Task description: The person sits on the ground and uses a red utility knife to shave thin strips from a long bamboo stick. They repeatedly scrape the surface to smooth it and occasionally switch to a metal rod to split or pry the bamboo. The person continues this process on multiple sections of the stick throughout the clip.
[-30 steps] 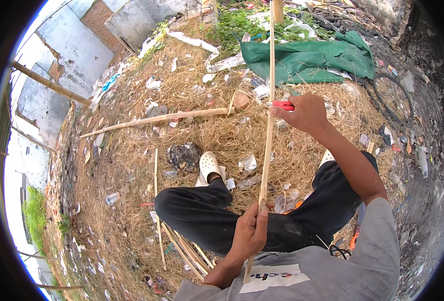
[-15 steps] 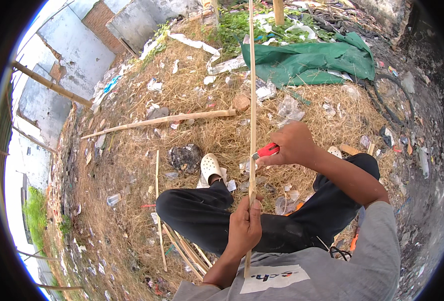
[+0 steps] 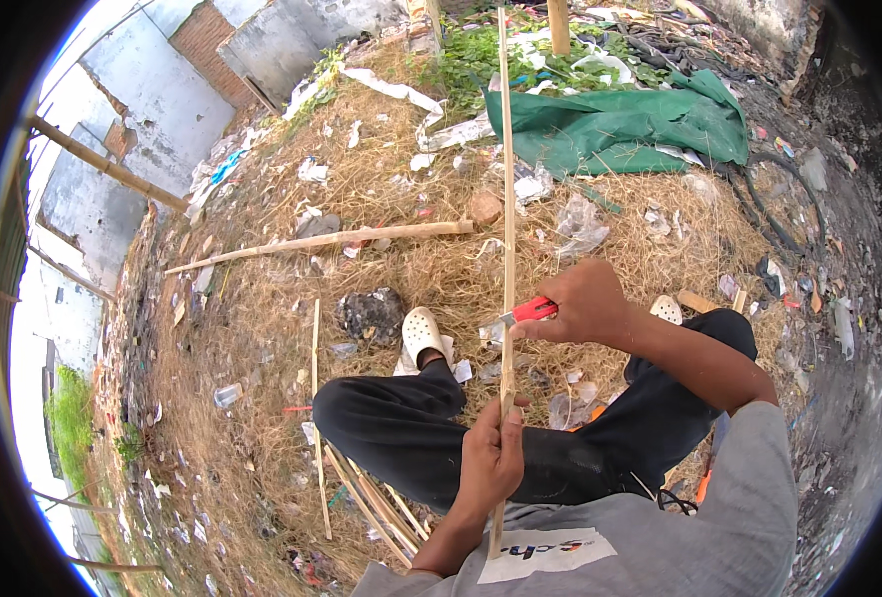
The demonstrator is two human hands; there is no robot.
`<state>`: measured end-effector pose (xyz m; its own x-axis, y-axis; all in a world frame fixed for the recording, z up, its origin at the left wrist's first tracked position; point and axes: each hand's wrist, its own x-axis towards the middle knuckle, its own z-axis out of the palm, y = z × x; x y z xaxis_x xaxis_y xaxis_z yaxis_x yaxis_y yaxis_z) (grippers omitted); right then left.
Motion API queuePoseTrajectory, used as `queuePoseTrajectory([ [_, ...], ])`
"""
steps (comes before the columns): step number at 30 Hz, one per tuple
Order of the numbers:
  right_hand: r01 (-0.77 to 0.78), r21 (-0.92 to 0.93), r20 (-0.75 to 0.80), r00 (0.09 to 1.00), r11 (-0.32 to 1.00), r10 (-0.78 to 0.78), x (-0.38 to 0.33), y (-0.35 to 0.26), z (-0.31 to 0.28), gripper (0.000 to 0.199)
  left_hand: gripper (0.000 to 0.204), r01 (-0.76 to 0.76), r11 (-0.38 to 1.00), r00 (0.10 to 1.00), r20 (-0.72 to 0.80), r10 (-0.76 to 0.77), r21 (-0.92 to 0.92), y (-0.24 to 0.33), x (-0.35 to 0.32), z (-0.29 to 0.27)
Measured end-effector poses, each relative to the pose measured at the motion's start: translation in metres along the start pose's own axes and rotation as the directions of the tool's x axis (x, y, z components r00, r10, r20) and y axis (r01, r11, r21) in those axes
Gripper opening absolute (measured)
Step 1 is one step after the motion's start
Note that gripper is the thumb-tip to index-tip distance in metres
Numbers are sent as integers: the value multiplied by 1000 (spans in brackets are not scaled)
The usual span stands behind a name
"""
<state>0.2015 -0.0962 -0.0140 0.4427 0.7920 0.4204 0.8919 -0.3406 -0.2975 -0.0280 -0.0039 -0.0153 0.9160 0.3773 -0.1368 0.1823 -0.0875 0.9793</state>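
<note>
A long, pale bamboo strip (image 3: 507, 219) runs upright through the view, from my lap to the top edge. Near its lower end my left hand (image 3: 492, 453) is closed around it, thumb lying along the strip. My right hand (image 3: 585, 303) grips a red utility knife (image 3: 534, 309) higher up. The knife's blade meets the strip and its tip shows just past the left side. Part of the knife's handle is hidden in my fist.
More strips (image 3: 376, 502) lie beside my left leg, and a thin one (image 3: 318, 418) lies left of my knee. A bamboo pole (image 3: 331, 241) rests on dry grass ahead. Beyond are a green tarp (image 3: 620, 129) and a dark lump (image 3: 371, 314) by my shoe (image 3: 422, 333). Litter is scattered around.
My right hand and the knife have moved slightly down along the strip, toward my left hand. The blade now sticks out past the strip. My left hand still holds the lower end.
</note>
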Motion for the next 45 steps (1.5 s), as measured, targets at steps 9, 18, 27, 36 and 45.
queuePoseTrajectory([
  [9,-172,-160,-200,970,972,139,23,55,-11,69,22,-22,987,998,69,12,158,15,-12,-1],
  [18,-728,-73,-272,672,682,689,43,146,-55,78,27,82,996,959,276,-70,-35,-4,-46,-8],
  [27,-465,394,-147,820,793,554,14,85,-42,66,32,59,923,993,118,-15,-380,-11,5,-20],
  [36,-434,635,248,898,639,363,2,48,-3,48,34,-87,905,988,79,131,-416,-3,72,24],
  [45,-401,754,242,906,520,348,2,37,1,36,39,-219,975,973,-88,215,-42,-11,86,42],
])
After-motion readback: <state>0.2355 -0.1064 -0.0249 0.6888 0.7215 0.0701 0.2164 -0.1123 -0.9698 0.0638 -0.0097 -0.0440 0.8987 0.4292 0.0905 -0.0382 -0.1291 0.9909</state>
